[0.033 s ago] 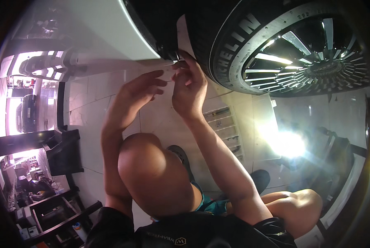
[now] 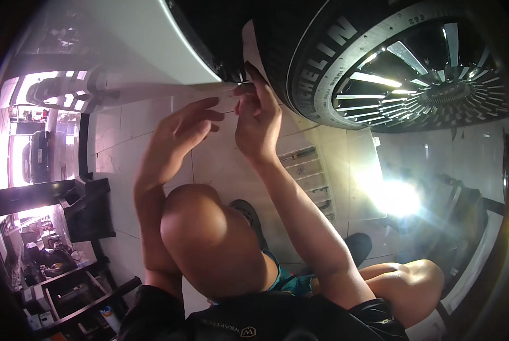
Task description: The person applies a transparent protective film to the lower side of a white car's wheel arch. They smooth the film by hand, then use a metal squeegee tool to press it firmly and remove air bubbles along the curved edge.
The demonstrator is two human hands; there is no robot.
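My right hand point(image 2: 257, 116) reaches up to the lower corner of a white car body panel point(image 2: 175, 57), at its dark arch liner point(image 2: 209, 31) beside the black tyre point(image 2: 308, 68) with a spoked wheel point(image 2: 445, 94). Its index finger is raised into the liner's edge, the other fingers curled; what they grip, if anything, I cannot make out. My left hand point(image 2: 189, 125) hangs just left of it, below the panel, fingers loosely curved and apart, holding nothing visible. My bent left knee point(image 2: 192, 221) is beneath the left forearm.
A compartment tray point(image 2: 303, 176) lies on the tiled floor point(image 2: 123, 153) under the wheel, beside a glaring work light point(image 2: 396, 199). At the left stand black shelves point(image 2: 67, 295) with supplies and a dark bin point(image 2: 89, 210). My shoe point(image 2: 357, 247) is at lower right.
My left hand has shifted slightly left and its fingers have moved a little. My right hand has moved a little up and left, its index finger higher at the liner's edge.
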